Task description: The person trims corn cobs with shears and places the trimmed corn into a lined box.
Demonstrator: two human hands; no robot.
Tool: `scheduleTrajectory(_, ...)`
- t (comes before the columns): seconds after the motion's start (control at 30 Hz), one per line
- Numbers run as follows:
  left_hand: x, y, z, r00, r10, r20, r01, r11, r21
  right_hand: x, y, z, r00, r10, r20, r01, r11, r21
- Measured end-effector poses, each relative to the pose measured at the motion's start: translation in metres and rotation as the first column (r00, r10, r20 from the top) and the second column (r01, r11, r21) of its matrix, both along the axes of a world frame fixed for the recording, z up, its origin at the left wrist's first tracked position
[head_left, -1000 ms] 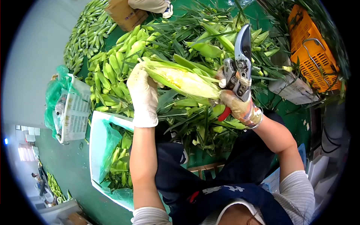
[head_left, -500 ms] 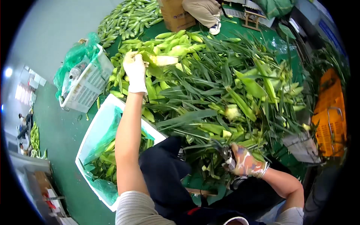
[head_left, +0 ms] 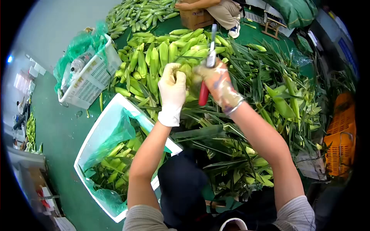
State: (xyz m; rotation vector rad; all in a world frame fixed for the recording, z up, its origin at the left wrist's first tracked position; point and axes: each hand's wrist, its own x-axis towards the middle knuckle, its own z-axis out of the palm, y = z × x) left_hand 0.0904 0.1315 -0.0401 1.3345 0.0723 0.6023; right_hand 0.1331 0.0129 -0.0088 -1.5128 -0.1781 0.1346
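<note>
My left hand (head_left: 172, 94), in a white glove, is closed on a green ear of corn (head_left: 188, 71), which is partly hidden and blurred between the two hands. Beside it, my right hand (head_left: 220, 84), in a camouflage-patterned glove, grips pruning shears (head_left: 211, 57) with a red handle. The shears' metal end points up and away from me. Behind both hands spreads a heap of corn in green husks (head_left: 154, 57). Long cut corn leaves (head_left: 254, 73) lie to the right and under my forearms.
A white foam box (head_left: 96, 129) lined with green plastic holds husks, at my left. Farther left stands a white basket (head_left: 94, 79) with green netting. An orange crate (head_left: 339, 142) is at far right. Across the heap, a seated person (head_left: 221, 17) touches a cardboard box (head_left: 194, 17).
My right hand has risen from low right to the middle with the shears, beside my left hand. My left hand has come right and toward me. The other person's arm now reaches over the cardboard box.
</note>
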Motion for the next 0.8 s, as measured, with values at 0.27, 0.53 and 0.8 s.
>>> scheduleTrajectory(0.27, 0.114, 0.051, -0.058, 0.913, 0.355, -0.200, -0.336, 0.934, 0.123, -0.071, -0.080, 0.030, 0.991, 0.059, -0.124, -0.105, 0.908, -0.406)
scheduleTrajectory(0.53, 0.150, 0.113, -0.076, 0.992, 0.114, 0.045, -0.112, 0.993, -0.045, -0.192, -0.232, -0.126, 0.913, 0.371, -0.170, -0.077, -0.253, -0.964)
scheduleTrajectory(0.8, -0.281, 0.241, -0.105, 0.451, 0.508, -0.734, 0.202, 0.742, 0.639, -0.087, -0.350, -0.276, 0.799, 0.442, 0.408, 0.470, -0.035, -0.882)
